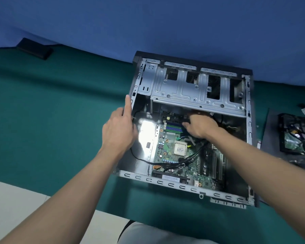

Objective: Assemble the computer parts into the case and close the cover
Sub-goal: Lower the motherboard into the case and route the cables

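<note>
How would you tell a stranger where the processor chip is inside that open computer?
Start at the open computer case lying on the green table; a green motherboard fills its right part. Near the board's middle, just this side of the person's right hand, sits the processor: the only pale metal square, smeared with whitish residue, unlike the blue memory slots beyond it.

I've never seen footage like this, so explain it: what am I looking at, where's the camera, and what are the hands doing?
This is one picture from a camera worn on a person's head, looking down at their arms. An open computer case lies on a green table, its motherboard showing. The left hand rests against the case's left wall. The right hand reaches in under the metal cage; whether it holds anything is hidden. Loose parts lie at right, a black box far left.
</note>
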{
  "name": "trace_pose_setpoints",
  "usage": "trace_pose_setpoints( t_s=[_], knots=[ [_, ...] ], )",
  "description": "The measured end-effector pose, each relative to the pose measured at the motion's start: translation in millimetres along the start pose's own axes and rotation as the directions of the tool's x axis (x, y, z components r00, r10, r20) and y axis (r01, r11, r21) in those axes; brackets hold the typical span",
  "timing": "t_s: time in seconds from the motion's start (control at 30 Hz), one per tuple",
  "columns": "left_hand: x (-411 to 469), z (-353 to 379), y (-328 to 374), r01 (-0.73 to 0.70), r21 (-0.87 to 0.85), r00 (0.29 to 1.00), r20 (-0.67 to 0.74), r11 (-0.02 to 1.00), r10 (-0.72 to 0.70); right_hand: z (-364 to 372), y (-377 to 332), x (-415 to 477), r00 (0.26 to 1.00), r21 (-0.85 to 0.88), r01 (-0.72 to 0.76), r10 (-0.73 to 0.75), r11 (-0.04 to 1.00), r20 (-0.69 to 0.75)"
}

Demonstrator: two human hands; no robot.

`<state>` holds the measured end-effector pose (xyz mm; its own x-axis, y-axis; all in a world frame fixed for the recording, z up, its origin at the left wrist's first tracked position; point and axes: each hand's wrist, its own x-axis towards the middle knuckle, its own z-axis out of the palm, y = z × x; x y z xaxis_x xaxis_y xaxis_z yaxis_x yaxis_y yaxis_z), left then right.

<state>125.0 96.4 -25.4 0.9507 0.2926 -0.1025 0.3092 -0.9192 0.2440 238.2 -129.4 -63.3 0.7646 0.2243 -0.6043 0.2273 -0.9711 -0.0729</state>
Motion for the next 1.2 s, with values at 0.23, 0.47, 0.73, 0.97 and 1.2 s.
trace_pose_setpoints(
  t_s=[0.23, 0.47, 0.73, 0.97, 1.2],
  knots=[
    [-23, -4, 16, -0.163, 0.188, 0.970, -0.149, 0.969, 0.193, 28, 21, -94, 0.965, 0.294, 0.261, -0.243, 0.919, -0.097],
    [-76, 21, 67, -0.058, -0.087, 0.970, 0.232, 0.995, 0.077, 64, 25, -107, 0.888, 0.277, 0.244, -0.329, 0.929, 0.321],
    [-92, 24, 74, -0.039, 0.014, 0.991, 0.130, 0.999, 0.037, 62, 14, -101, 0.854, 0.221, 0.241, -0.315, 0.945, 0.415],
    [-91, 25, 74, 0.025, 0.021, 0.989, 0.146, 0.999, -0.028, 65, 24, -110, 0.825, 0.297, 0.214, -0.335, 0.931, 0.455],
    [-89, 27, 73, -0.013, -0.005, 0.975, 0.221, 1.000, 0.014, 65, 34, -100, 0.995, 0.259, 0.097, -0.085, 0.961, -0.057]
  ],
)
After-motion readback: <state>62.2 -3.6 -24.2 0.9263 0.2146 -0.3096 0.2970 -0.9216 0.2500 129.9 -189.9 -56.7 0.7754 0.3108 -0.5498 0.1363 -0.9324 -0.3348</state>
